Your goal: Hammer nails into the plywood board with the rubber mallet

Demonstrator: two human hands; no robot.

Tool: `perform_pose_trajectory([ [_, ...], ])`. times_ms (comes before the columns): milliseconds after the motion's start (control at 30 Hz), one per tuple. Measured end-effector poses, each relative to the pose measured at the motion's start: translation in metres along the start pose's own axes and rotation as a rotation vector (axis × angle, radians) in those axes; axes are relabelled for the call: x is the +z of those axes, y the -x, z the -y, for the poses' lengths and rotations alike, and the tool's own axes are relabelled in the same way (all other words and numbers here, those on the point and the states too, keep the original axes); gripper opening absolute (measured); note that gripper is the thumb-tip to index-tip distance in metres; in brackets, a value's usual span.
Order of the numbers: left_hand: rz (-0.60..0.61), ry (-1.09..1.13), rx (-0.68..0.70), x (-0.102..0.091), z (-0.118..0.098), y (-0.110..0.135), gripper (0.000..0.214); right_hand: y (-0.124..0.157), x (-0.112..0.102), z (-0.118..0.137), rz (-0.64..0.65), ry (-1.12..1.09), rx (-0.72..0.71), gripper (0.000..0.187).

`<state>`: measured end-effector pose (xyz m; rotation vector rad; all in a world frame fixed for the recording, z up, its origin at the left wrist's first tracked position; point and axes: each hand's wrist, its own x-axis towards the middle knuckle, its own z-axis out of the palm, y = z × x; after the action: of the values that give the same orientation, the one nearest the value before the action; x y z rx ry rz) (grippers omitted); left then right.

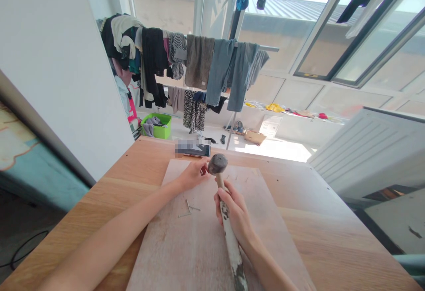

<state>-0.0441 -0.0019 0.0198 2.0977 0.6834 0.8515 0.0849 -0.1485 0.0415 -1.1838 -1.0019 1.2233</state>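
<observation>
My right hand (232, 204) is wrapped around the worn, paint-chipped wooden handle of a hammer (229, 233). The dark, rounded hammer head (218, 164) is raised above the far part of a pale wooden board (206, 246). Just left of the head, my left hand (195, 172) is at the board's far end with its fingertips pinched together. Whatever they hold is hidden or too small to make out. Several loose nails (190, 208) lie on the board near my left forearm. Right of the hammer head, a few thin nails (246, 179) stand up from the board.
The board lies on a wood-grain table (315, 220). A phone (199, 150) lies beyond the board, near the table's far edge. Past it are a rack of hanging clothes (199, 63), a green basket (162, 129) and a cardboard box (254, 137). A white panel (49, 60) stands left.
</observation>
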Motion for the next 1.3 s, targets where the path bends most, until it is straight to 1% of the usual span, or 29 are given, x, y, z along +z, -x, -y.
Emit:
perform_pose_trajectory([
  [133, 0.015, -0.002, 0.007, 0.000, 0.001, 0.000, 0.023, 0.001, 0.000, -0.002, 0.000, 0.003, 0.016, 0.036],
  [233, 0.018, -0.021, -0.013, 0.000, 0.001, 0.000, 0.022, 0.002, 0.001, -0.002, -0.004, 0.002, -0.003, 0.035],
  [400, 0.032, -0.028, -0.012, -0.001, 0.002, -0.001, 0.030, 0.002, 0.001, -0.001, -0.002, -0.001, 0.031, 0.036],
  [533, 0.030, -0.028, -0.028, -0.001, 0.000, -0.001, 0.030, 0.001, 0.000, 0.000, -0.020, -0.023, 0.038, 0.037],
  [667, 0.036, 0.003, -0.035, -0.001, -0.001, 0.000, 0.032, 0.001, -0.001, 0.000, -0.030, -0.037, 0.047, 0.038],
  [767, 0.060, 0.060, -0.073, -0.004, 0.001, -0.001, 0.039, 0.000, -0.002, 0.001, -0.029, -0.053, 0.028, 0.038],
  [867, 0.137, 0.117, -0.132, -0.014, 0.000, -0.005, 0.045, -0.001, -0.003, 0.001, -0.015, -0.054, 0.037, 0.038],
  [933, 0.195, 0.086, -0.184, -0.024, -0.007, -0.007, 0.044, -0.001, -0.005, 0.001, -0.014, -0.047, 0.044, 0.037],
  [967, 0.234, 0.039, -0.201, -0.030, -0.012, -0.007, 0.039, -0.001, -0.005, 0.001, -0.017, -0.045, 0.040, 0.036],
  [1033, 0.371, -0.104, -0.198, -0.040, -0.027, -0.005, 0.026, -0.001, -0.007, 0.000, -0.026, -0.040, 0.019, 0.034],
  [1100, 0.575, -0.263, -0.160, -0.045, -0.045, 0.002, 0.018, 0.000, -0.008, 0.000, -0.044, -0.043, 0.002, 0.034],
  [1133, 0.670, -0.335, -0.143, -0.046, -0.053, 0.007, 0.019, 0.001, -0.008, -0.001, -0.058, -0.045, 0.003, 0.034],
  [1200, 0.777, -0.469, -0.116, -0.045, -0.066, 0.016, 0.020, 0.001, -0.008, -0.001, -0.087, -0.052, 0.022, 0.033],
  [1300, 0.796, -0.614, -0.064, -0.037, -0.075, 0.029, 0.017, 0.002, -0.008, 0.001, -0.129, -0.052, 0.049, 0.030],
])
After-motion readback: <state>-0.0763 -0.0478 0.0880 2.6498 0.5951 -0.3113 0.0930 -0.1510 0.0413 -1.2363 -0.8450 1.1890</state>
